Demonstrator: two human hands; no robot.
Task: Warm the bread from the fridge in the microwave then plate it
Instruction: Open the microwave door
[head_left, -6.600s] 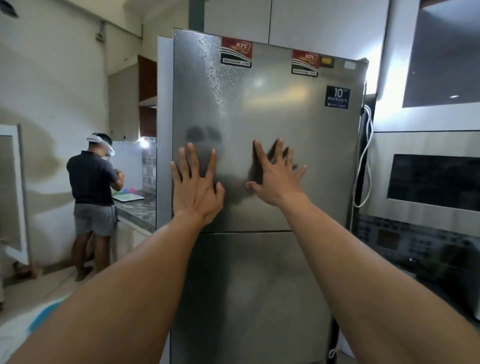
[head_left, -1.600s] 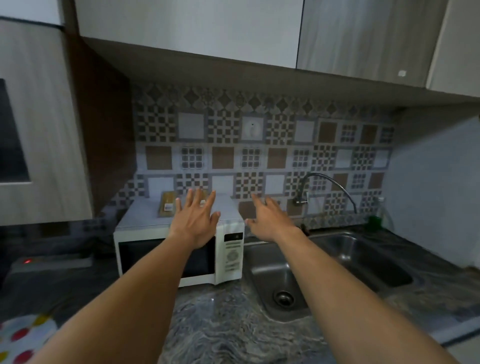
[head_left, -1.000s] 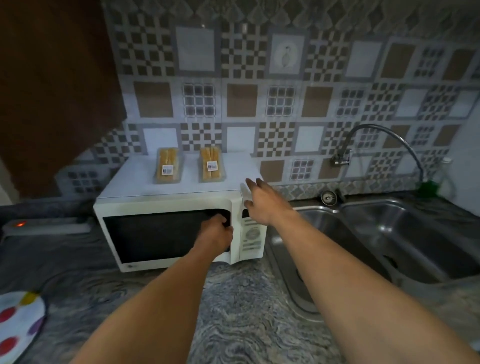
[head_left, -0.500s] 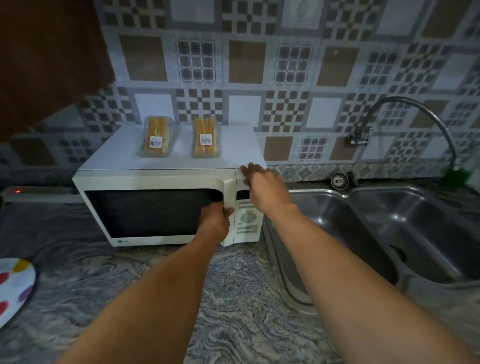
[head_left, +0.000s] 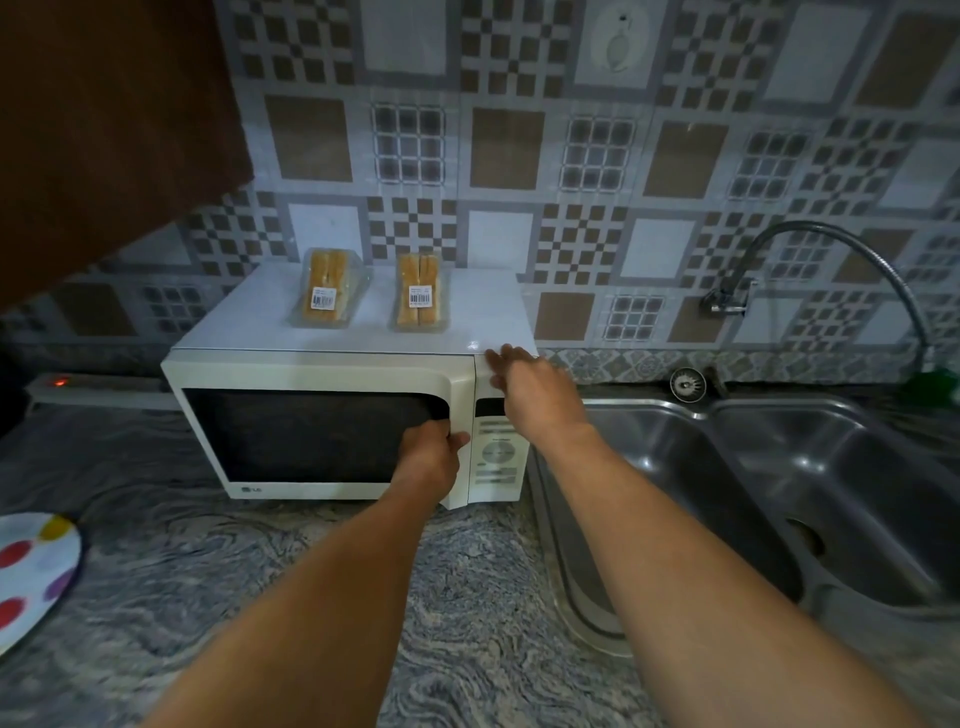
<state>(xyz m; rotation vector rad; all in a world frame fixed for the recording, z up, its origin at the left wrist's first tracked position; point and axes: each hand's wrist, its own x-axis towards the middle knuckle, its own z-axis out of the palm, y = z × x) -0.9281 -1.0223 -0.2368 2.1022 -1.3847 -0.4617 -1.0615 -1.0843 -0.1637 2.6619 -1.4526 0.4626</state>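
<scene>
A white microwave (head_left: 311, 374) stands on the grey stone counter against the tiled wall. Two clear packs of bread lie on its top: the left pack (head_left: 326, 293) and the right pack (head_left: 420, 298), each with a barcode label. My left hand (head_left: 428, 457) is curled around the right edge of the microwave door (head_left: 311, 441), and the door's right edge stands slightly out from the control panel. My right hand (head_left: 530, 395) rests flat on the microwave's top right corner, above the control panel (head_left: 496, 457). A white plate (head_left: 31, 571) with coloured dots sits at the left counter edge.
A double steel sink (head_left: 753, 499) lies right of the microwave, with a curved tap (head_left: 831, 265) above it. A dark wooden cabinet (head_left: 104, 130) hangs at the upper left. A power strip (head_left: 93, 387) with a red light lies behind the microwave's left side.
The view has moved closer to the microwave. My left hand keeps its grip on the door edge, which now stands slightly ajar. My right hand stays on the top corner.
</scene>
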